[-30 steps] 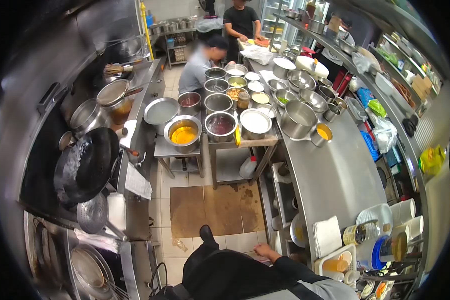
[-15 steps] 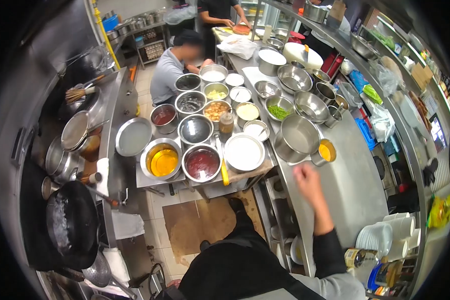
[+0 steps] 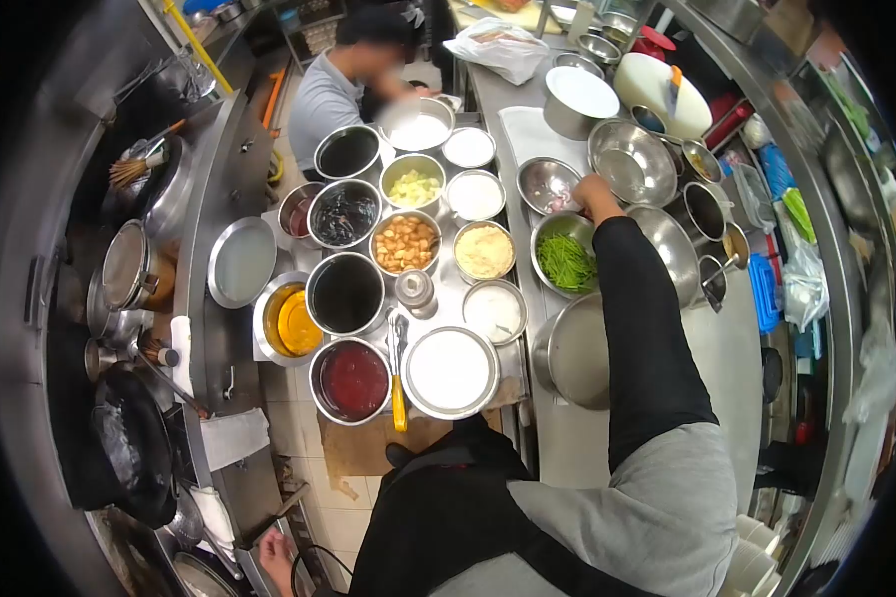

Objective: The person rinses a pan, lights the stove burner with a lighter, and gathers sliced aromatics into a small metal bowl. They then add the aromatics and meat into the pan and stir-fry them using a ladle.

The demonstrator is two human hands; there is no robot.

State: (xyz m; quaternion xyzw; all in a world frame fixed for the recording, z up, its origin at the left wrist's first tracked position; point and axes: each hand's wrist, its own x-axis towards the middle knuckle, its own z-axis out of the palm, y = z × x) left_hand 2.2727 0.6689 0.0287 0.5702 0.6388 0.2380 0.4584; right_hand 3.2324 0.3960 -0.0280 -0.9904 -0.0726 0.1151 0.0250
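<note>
My right hand [image 3: 595, 197] is stretched forward over the right counter, at the rim of a small steel bowl [image 3: 543, 182] with a few pinkish-white pieces in it. Its fingers are drawn together and point into the bowl; what they hold, if anything, is hidden. Below the forearm stands a bowl of chopped greens [image 3: 565, 261], and nearer to me a deep steel pot [image 3: 575, 363], partly covered by the sleeve. Low on the left, my left hand [image 3: 277, 557] hangs by the stove-side counter with loosely bent fingers, holding nothing visible.
Tubs of white powder [image 3: 451, 372], red sauce [image 3: 350, 381], browned cubes [image 3: 405, 244] and dark liquid [image 3: 345, 294] crowd the middle table. Yellow-handled tongs [image 3: 398, 383] lie among them. A wok [image 3: 129, 448] sits at left. A co-worker [image 3: 334, 109] crouches beyond the table.
My right hand has moved forward from above the counter near the deep pot to the small steel bowl. The view has shifted, and my left hand shows more at lower left.
</note>
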